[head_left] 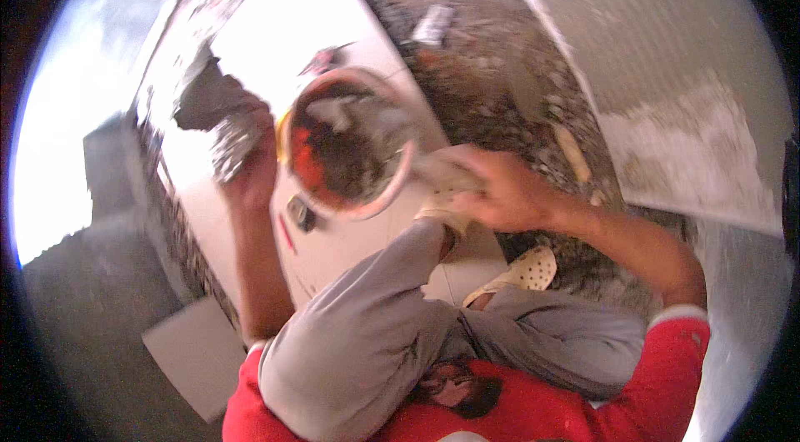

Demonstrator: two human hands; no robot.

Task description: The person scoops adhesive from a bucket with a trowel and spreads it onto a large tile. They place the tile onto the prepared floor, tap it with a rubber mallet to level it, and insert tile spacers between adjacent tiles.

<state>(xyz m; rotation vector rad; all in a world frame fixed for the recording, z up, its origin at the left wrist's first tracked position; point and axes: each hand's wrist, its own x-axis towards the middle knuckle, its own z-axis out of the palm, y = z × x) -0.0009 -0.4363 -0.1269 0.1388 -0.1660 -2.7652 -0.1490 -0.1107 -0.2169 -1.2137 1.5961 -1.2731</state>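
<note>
With left hand (257, 171) at a blurred grey thing (208, 97) and right hand (504, 189) near a bucket (315, 162) set between both, presumably for easy reach; cannot tell either grip.

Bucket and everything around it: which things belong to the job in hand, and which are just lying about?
Job in hand, probably:
bucket, holding grey material
grey lumpy thing at the left hand (blurred)

Seemingly lying about:
pale object on the dirt
tan strip on the dirt
small dark object beside the bucket
pale square panel, lower left
</note>
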